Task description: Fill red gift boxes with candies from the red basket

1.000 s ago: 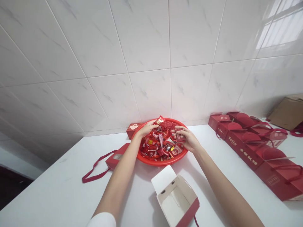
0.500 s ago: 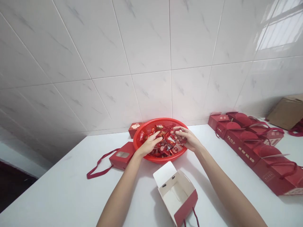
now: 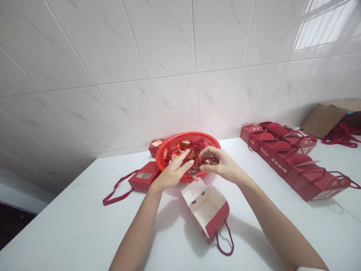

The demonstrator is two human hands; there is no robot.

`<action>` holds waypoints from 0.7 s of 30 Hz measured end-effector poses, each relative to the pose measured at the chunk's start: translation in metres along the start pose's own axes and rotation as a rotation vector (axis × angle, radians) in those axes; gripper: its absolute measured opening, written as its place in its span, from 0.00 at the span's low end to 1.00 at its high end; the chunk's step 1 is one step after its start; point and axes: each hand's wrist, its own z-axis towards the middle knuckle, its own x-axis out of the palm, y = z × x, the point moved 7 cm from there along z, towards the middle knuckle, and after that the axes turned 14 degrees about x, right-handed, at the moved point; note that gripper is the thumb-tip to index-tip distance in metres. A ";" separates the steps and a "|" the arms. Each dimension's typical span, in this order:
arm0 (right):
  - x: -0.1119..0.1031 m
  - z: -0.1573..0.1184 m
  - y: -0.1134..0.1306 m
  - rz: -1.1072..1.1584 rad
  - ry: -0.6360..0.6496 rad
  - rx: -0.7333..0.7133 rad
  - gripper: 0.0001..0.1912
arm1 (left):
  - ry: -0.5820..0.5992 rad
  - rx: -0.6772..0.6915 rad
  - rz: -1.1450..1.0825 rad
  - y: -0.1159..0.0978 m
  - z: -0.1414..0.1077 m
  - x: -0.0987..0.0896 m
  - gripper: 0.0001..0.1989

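My left hand [image 3: 174, 171] is closed around several red-wrapped candies [image 3: 195, 151], lifted over the near side of a red plastic basket [image 3: 160, 162]. My right hand [image 3: 222, 163] curls in from the other side, its thumb and fingers closed on the same cluster of candies. More shiny wrapped sweets lie in the basket beneath, partly hidden by both hands. Just in front stands an open gift box [image 3: 208, 210], white inside and red outside, its lid flap tilted back toward the basket and a dark red cord handle at its near end.
A closed red box [image 3: 143, 176] with a ribbon strap lies left of the basket, and a small red box [image 3: 155, 146] sits behind it. Rows of closed red gift boxes [image 3: 282, 162] stand at the right. A cardboard carton [image 3: 324, 118] with red ribbons is beyond, by the tiled wall.
Both hands have risen out of the candies toward me, now gripping a bunch of them. The view has tilted slightly downward and right, showing more of the open box's cord.
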 end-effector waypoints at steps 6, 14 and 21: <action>0.002 -0.025 0.012 -0.196 0.048 -0.038 0.02 | 0.227 -0.011 0.114 -0.028 -0.017 0.016 0.21; 0.001 -0.043 0.021 -0.268 0.140 0.073 0.05 | 0.430 -0.040 0.291 -0.035 -0.025 0.019 0.19; -0.003 -0.042 0.027 -0.296 -0.027 0.004 0.07 | 0.608 0.013 0.472 -0.039 -0.033 0.027 0.21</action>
